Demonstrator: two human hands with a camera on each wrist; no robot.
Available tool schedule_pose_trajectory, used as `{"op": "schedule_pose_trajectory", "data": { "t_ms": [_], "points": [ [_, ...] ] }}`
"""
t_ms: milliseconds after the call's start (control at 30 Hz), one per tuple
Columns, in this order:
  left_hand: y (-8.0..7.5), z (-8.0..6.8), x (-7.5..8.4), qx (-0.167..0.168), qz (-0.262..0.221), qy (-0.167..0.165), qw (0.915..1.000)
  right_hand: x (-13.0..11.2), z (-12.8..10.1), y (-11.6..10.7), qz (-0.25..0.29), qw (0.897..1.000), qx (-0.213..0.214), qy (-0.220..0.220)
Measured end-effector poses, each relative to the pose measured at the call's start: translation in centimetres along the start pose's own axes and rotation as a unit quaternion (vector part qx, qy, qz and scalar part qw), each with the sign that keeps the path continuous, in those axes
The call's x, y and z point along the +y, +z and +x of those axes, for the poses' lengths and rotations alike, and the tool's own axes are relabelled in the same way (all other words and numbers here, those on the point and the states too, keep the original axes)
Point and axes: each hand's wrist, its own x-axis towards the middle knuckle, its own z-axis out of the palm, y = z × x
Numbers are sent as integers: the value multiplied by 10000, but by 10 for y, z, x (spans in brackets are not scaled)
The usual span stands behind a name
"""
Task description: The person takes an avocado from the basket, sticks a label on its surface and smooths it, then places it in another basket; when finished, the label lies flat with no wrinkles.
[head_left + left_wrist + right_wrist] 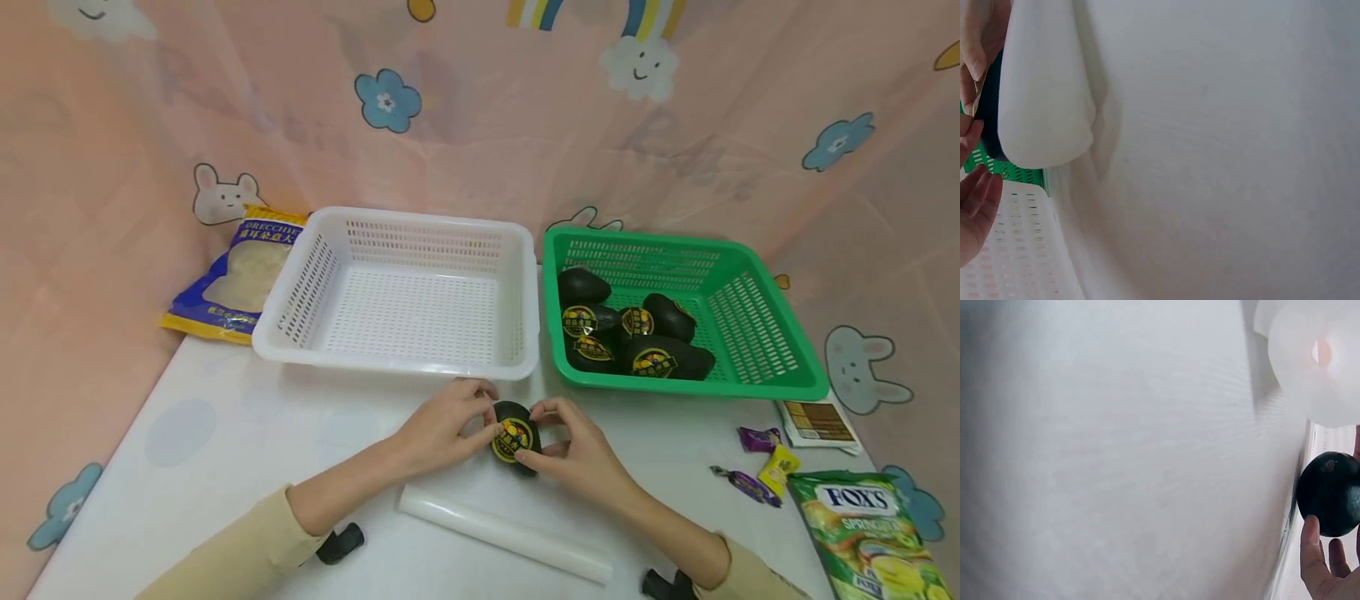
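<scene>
A dark avocado (pixel 517 412) with a round black-and-yellow sticker (pixel 513 439) is held between both hands above the white table. My left hand (pixel 457 421) grips it from the left, its thumb at the sticker's edge. From the other side my right hand (pixel 573 442) holds it, with the thumb on the sticker's lower right. The right wrist view shows the avocado's (pixel 1330 494) bare dark end against the right hand's fingers (pixel 1311 534). In the left wrist view a white roll (pixel 1044 87) partly hides the avocado, and a thin edge of the sticker stands out.
The white roll (pixel 502 533) lies in front of the hands. Behind stand a white basket (pixel 397 362) and a green basket (pixel 690 390) with several dark avocados (pixel 667 358). A pasta bag (pixel 240 279) leans at left; wrapped candies (pixel 780 467) and a FOX'S bag (pixel 862 533) lie at right.
</scene>
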Motion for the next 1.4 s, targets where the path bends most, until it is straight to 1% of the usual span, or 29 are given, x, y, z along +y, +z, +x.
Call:
{"op": "schedule_pose_trajectory", "data": {
  "t_ms": [100,167,267,367,500,600,700,800,867,933,1000,1067,1133,1167,1233,1333,1400],
  "points": [
    [-2,-1,-2,-111,-188,205,9996,0,1,0,-31,9997,-59,-217],
    [-3,-1,-3,-198,-334,307,9988,1,1,0,-26,9996,-79,-266],
    [-4,-2,-4,-268,-474,397,9977,-1,2,0,-136,9998,-14,-137],
    [-4,-2,-5,-269,-504,377,9977,-2,4,1,-321,9994,105,70],
    [-5,-2,-6,-209,-493,391,9978,-3,7,2,-452,9988,178,110],
    [-4,-2,-6,-149,-492,377,9980,-3,9,2,-258,9991,134,296],
    [-4,-2,-8,-80,-640,279,9975,-5,12,3,107,9975,32,693],
    [-4,-2,-9,-79,-926,223,9954,-7,14,3,435,9947,-190,913],
    [-4,-2,-10,-77,-957,322,9949,-6,16,4,520,9934,-378,951],
    [-4,-2,-10,-56,-678,623,9957,-4,18,4,512,9933,-544,879],
    [-2,-2,-9,60,-131,1039,9945,-2,20,4,431,9937,-659,795],
    [0,-3,-7,210,447,1500,9875,-1,21,3,289,9947,-754,629],
    [3,-4,-5,312,889,1804,9791,0,23,0,79,9954,-850,432],
    [4,-5,-4,330,1026,1881,9762,1,23,-2,19,9951,-928,353],
    [6,-6,-3,286,1165,1922,9740,2,23,-5,-82,9931,-1154,172],
    [5,-8,-4,159,1212,1865,9748,3,23,-9,-249,9901,-1380,47],
    [4,-7,-4,89,1207,1854,9752,4,23,-11,-371,9888,-1448,-11]
  ]
}}
